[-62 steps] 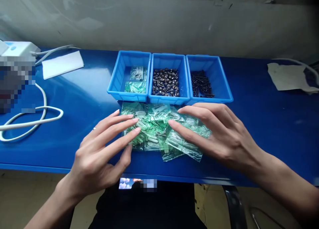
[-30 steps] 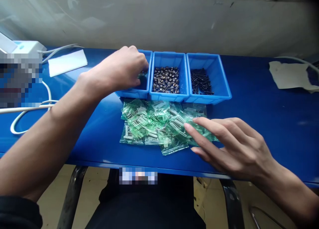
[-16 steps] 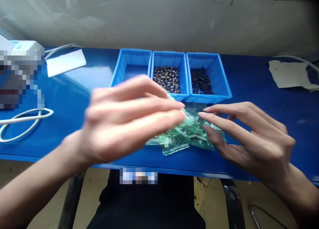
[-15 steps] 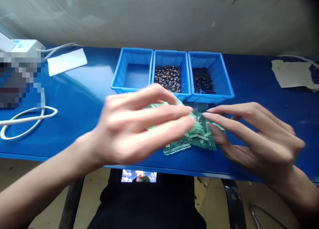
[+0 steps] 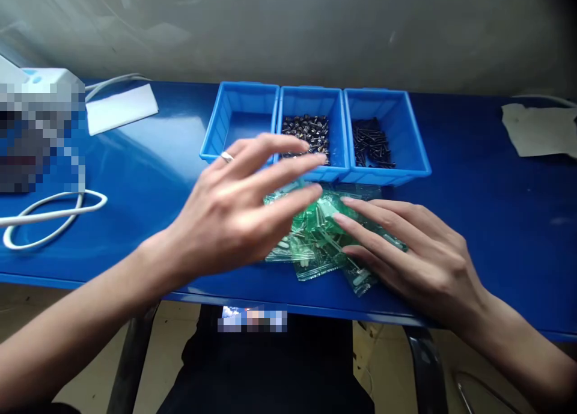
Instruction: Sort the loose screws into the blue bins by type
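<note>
A pile of green clear plastic packets (image 5: 311,240) with small parts inside lies on the blue table in front of the bins. My left hand (image 5: 238,203), a ring on one finger, hovers over the left side of the pile with its fingers spread and nothing seen in them. Against the pile's right side rests my right hand (image 5: 410,252), its fingers stretched out over the packets. Part of the pile is hidden under both hands.
Three joined blue bins stand behind: a left bin (image 5: 207,152), a middle bin of shiny screws (image 5: 311,128) and a right bin of dark screws (image 5: 372,143). White paper (image 5: 121,109) and a white cable (image 5: 54,246) lie left; more paper (image 5: 538,131) lies right.
My left hand has drawn back to the left and its fingers have spread. My right hand has moved left onto the packets, and more of the pile shows.
</note>
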### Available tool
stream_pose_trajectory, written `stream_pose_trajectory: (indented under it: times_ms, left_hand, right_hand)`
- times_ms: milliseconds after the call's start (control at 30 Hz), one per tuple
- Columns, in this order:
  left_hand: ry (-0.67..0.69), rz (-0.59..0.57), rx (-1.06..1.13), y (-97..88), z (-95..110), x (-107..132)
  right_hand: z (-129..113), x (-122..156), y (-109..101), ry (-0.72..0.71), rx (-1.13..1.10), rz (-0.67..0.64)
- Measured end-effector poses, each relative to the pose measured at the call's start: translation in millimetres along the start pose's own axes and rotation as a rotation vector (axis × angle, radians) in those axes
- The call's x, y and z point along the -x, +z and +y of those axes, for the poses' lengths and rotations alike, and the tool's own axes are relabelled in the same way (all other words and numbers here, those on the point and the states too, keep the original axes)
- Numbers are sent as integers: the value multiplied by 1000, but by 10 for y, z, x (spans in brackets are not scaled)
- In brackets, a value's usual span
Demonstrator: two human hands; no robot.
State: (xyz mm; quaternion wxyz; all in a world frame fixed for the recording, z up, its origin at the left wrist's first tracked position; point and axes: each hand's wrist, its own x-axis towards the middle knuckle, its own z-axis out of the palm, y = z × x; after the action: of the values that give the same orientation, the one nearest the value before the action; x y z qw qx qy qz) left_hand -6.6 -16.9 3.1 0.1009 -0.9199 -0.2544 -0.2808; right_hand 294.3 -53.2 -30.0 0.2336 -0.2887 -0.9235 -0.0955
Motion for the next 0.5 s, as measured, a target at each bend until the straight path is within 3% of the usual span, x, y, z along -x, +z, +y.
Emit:
stream_pose_trajectory:
  times_ms: [133,267,500]
  left_hand:
    - [-111,-109,-16,-47,-224,-4]
    - [-83,-154,-5,25,-335,-31]
    - [-48,-133,-30,105,-438,-56]
  right_hand:
    - [-17,-15,19,-10,83,77]
    - [-62,94,-53,-49,80,157]
    - [-248,396,-172,-29,-11,2]
